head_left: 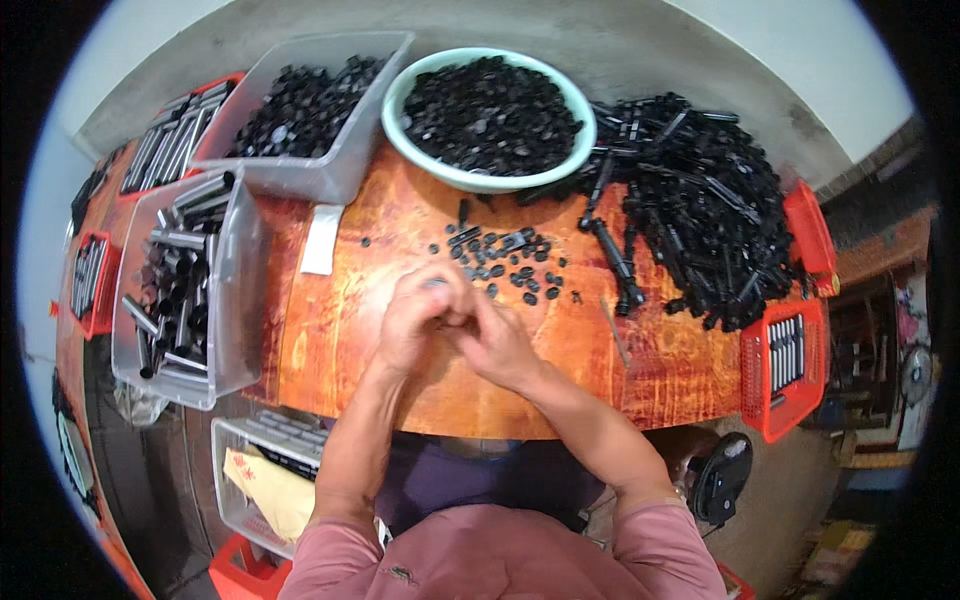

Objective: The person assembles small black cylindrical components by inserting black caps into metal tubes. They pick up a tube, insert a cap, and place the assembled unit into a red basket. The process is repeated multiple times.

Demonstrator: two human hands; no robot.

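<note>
Over the middle of the wooden table (460,400), my left hand (412,312) and my right hand (497,342) meet with their fingers curled together. Whatever they grip is mostly covered by the fingers; only a small greyish bit shows at the left hand, too blurred to name. Just beyond my fingers lies a loose scatter of small black round caps (531,298), with a few short black cylindrical pieces (464,237) among them. One lone black cap (366,242) rests farther left.
A pale green basin (393,125) and a clear bin (345,165) hold black parts at the back. Another clear bin (245,300) holds metal tubes at left. Black tubular parts (700,220) are heaped at right, near a red basket (768,415). A thin rod (615,332) lies right of my hands.
</note>
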